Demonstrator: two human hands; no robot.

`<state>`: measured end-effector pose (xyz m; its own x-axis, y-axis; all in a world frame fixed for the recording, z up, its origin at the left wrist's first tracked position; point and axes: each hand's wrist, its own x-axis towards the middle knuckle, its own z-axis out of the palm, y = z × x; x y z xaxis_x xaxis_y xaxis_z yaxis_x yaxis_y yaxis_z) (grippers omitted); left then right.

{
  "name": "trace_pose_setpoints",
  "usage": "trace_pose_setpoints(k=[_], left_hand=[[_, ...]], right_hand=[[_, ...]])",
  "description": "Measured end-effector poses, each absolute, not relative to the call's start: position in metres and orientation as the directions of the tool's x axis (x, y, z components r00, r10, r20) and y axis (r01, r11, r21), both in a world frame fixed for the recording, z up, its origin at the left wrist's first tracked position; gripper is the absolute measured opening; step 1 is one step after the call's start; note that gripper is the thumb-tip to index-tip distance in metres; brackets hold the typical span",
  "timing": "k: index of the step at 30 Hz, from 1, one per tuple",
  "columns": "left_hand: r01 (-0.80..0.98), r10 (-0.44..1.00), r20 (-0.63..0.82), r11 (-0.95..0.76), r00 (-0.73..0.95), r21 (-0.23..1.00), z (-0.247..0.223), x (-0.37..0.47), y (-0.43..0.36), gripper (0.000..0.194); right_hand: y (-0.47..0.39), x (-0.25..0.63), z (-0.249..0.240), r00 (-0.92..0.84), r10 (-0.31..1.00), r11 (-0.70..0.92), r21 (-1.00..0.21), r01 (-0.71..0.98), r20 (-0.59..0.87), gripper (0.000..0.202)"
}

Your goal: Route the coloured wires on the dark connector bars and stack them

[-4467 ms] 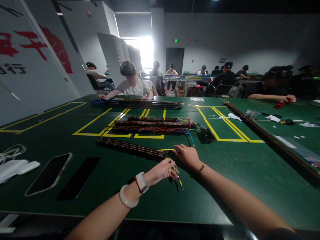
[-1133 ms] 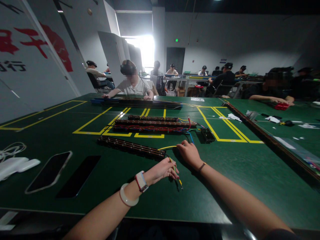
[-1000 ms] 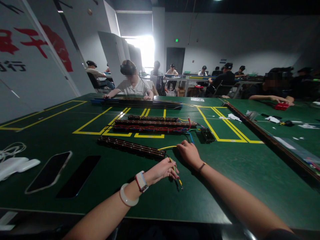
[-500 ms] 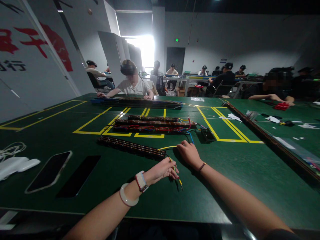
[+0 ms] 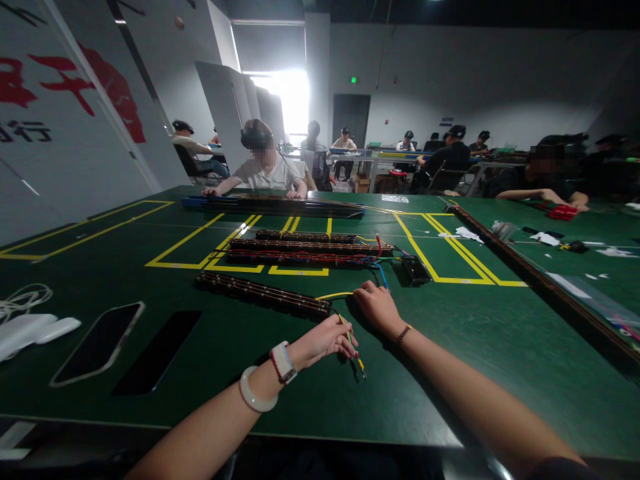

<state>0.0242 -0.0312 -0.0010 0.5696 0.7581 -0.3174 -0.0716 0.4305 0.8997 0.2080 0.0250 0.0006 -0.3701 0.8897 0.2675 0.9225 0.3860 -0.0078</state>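
A long dark strip (image 5: 260,292) with copper-coloured lines lies slanted on the green table. My left hand (image 5: 327,339) is closed round a yellow-green wire (image 5: 359,363) that comes from near the strip's right end; its tip with a small metal end sticks out below my fingers. A yellow wire (image 5: 334,295) runs from the same end to my right hand (image 5: 377,308), whose fingers are curled at its tip, with the grip itself partly hidden. Behind my hands lie more dark strips (image 5: 305,247) with red wires (image 5: 300,255), a blue wire (image 5: 383,275) and a small black box (image 5: 415,269).
Two phones (image 5: 100,343) (image 5: 157,353) and a white device (image 5: 37,333) with a cord lie at left. A long dark bar (image 5: 525,267) crosses the right side, near paper scraps (image 5: 469,234). Opposite, a person (image 5: 267,167) sits behind a blue-edged bundle (image 5: 275,206); another (image 5: 545,180) holds something red.
Almost nothing differs. Both my hands stay in place with the wires; the person opposite has shifted one hand slightly to the right.
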Motion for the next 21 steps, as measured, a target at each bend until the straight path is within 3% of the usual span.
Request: trace_pose_setpoints(k=[21], left_hand=[[-0.074, 0.761, -0.315, 0.428, 0.567, 0.901, 0.0016, 0.0248, -0.0316, 0.018]], right_hand=[[0.0288, 0.2090, -0.0033, -0.401, 0.883, 0.417, -0.018, 0.909, 0.243, 0.030]])
